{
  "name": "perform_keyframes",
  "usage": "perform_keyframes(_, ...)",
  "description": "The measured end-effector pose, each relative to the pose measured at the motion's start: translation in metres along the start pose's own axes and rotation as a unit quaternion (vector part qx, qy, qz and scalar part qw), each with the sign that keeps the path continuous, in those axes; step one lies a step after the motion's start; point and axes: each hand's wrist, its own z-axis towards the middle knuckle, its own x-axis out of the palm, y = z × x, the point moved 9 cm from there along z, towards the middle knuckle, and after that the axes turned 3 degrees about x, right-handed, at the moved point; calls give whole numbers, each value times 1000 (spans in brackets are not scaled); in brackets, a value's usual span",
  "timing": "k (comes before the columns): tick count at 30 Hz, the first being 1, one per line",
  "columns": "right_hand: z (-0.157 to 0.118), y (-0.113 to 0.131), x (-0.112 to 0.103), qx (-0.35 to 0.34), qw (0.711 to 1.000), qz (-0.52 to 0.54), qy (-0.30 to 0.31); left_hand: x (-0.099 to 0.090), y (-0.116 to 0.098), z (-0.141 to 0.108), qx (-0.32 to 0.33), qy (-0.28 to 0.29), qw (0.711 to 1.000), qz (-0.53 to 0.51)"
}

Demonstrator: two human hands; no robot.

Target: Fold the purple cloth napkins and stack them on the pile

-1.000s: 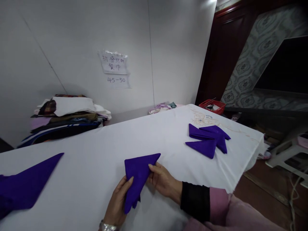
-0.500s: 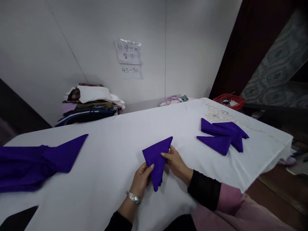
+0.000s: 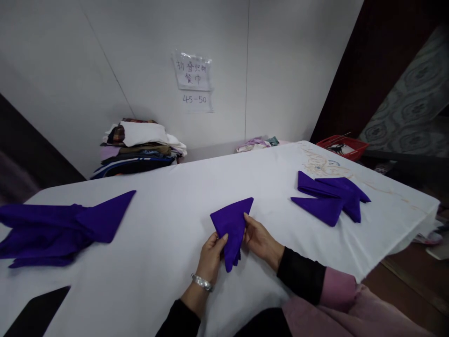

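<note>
A purple cloth napkin (image 3: 231, 220), folded into a pointed triangular shape, is held just above the white-covered table. Pinching its lower left edge is my left hand (image 3: 211, 255), thumb on top, with a silver band at the wrist. My right hand (image 3: 261, 238) grips the right edge, its thumb against the cloth and the other fingers partly hidden beneath. To the right lie several folded purple napkins (image 3: 342, 196), overlapping with their points spread. Loosely heaped purple napkins (image 3: 59, 231) lie at the left, one pointed corner reaching toward the middle.
The white tablecloth (image 3: 157, 210) has embroidery toward its far right. A pile of folded clothes (image 3: 143, 145) stands against the wall, under a handwritten sign (image 3: 192, 79). At the far right corner is a red basket (image 3: 345, 147). A black flat object (image 3: 38, 313) lies at near left.
The view has shifted slightly left. The napkin's upper edge now curves a little, and my right thumb has slid toward its right edge. Both hands keep hold of it.
</note>
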Motion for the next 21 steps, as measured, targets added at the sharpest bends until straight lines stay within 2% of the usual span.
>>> perform_keyframes(2, -4, -1, 8, 1, 1000, -18, 22, -2, 0, 0, -1, -9, 1000, 17)
perform_keyframes(5, -9, 5, 15, -40, 997, -48, 46, -1, -2, 0, 2, -7, 999, 39)
perform_keyframes(7, -9, 11, 13, -63, 995, -61, 43, 3, -3, -1, -2, 10, 998, 55)
perform_keyframes(11, -3, 29, 0, -67, 992, -102, 33, 7, 1, -4, -38, 37, 992, 116)
perform_keyframes(14, 8, 64, -21, -100, 986, -134, 5, 4, 1, -4, -43, 33, 988, 143)
perform_keyframes(18, 29, 128, -68, -134, 967, -194, -99, 0, 4, -1, -48, 38, 986, 152)
perform_keyframes(21, 45, 176, -101, -144, 954, -213, -155, -4, 11, 4, -54, 39, 986, 156)
